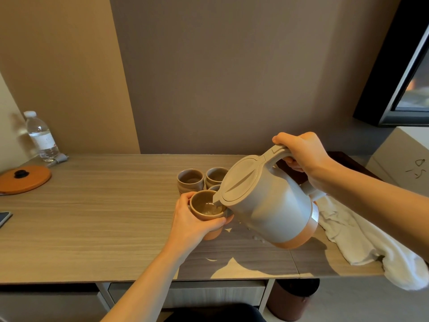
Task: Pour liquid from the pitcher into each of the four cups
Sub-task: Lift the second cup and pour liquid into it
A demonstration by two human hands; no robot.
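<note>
Grey plastic with an orange band round its base, the pitcher [271, 205] hangs tilted above the wood-grain tabletop [104, 217]. Its spout [217, 201] points down at 9 o'clock and its grey lid [241, 180] faces the camera. The right hand [304, 154] grips the handle [276, 153] at the pitcher's 1 o'clock, with its fingers [293, 165] curled under the handle and the thumb laid along the top.

The spout sits just over the right rim of a brown ceramic cup [204, 205], and clear liquid [212, 209] shows in the cup's bottom. The left hand [190, 219] holds this cup from its 8 o'clock side, thumb at the far rim and fingers [217, 222] wrapped round the near wall. Whether the cup stands on the tabletop or is lifted I cannot tell.

Three more cups [190, 181] stand close together at 12 o'clock from the held one, the nearest partly hidden behind the pitcher. At 3 o'clock from the pitcher a crumpled white towel [362, 240] hangs over the tabletop's edge. Far off at 10 o'clock stands a clear water bottle [41, 138], with a flat orange lid [25, 180] with a black knob just in front of it. Below the tabletop at 5 o'clock a brown bin [292, 298] stands on the floor.
</note>
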